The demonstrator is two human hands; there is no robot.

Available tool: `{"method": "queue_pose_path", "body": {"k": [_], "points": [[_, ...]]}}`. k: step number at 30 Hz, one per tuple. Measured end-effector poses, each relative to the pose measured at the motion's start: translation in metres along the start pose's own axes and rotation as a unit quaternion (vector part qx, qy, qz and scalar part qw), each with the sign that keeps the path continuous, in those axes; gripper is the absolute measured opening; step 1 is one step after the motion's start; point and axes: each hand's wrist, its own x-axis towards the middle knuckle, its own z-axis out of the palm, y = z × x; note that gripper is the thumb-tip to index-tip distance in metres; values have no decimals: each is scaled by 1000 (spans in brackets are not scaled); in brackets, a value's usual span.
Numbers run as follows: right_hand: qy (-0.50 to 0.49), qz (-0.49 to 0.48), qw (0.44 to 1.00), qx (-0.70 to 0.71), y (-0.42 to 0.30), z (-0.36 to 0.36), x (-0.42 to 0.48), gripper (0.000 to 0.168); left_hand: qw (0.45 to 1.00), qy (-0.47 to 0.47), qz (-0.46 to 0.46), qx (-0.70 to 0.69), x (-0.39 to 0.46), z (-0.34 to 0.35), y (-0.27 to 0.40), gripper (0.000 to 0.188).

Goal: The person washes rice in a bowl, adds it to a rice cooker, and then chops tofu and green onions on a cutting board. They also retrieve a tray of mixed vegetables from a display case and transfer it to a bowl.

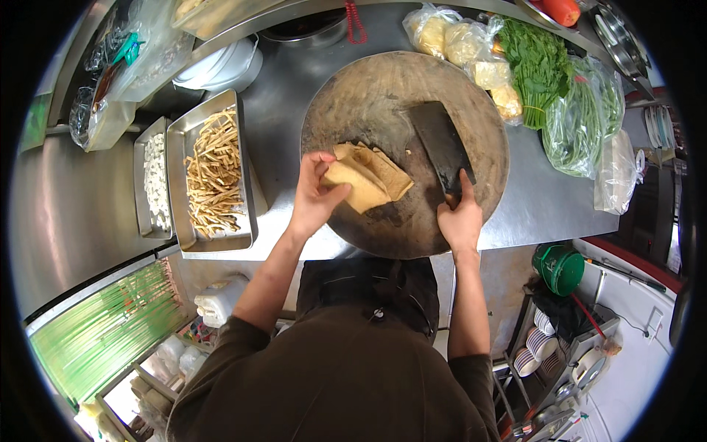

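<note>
A round wooden chopping block (pixel 364 99) lies before me on a steel counter. My left hand (pixel 319 193) pinches a flat tan piece of what looks like dried tofu (pixel 359 185) between thumb and fingers. More such pieces (pixel 396 175) lie beneath and beside it on the block. My right hand (pixel 462 218) grips the handle of a dark cleaver (pixel 439 138), with the index finger stretched along the blade. The blade rests on or just above the block, pointing away from me, apart from the tan pieces. A small crumb sits between them.
On the left stand a steel tray of tan strips (pixel 215 171) and a narrower tray of white pieces (pixel 156 182). Bagged food (pixel 464 41), leafy greens (pixel 533 66) and bagged green beans (pixel 577 119) lie at the back right. A shelf edge (pixel 243 30) overhangs the counter's far side.
</note>
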Motion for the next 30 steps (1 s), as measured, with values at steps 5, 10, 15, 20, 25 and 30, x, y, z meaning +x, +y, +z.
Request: {"method": "queue_pose_path", "body": {"k": [5,10,15,20,25,30], "points": [[-10,-43,992,119,-8,-1,-8,53,999,30,11,-42,-9,11,-27,61],[-105,-21,984,143,-28,-3,-13,38,987,136,-33,-83,19,27,-47,46],[-128,-119,984,31,-59,-7,-15,38,956,142,-23,254,25,15,-46,58],[-149,-125,981,24,-49,4,-29,41,955,54,45,288,34,6,-35,74],[-139,-52,983,111,-30,20,-43,38,965,-13,52,255,45,-7,-48,72],[-143,39,969,196,-18,25,-52,35,996,18,-4,87,50,-2,-46,60]]}}
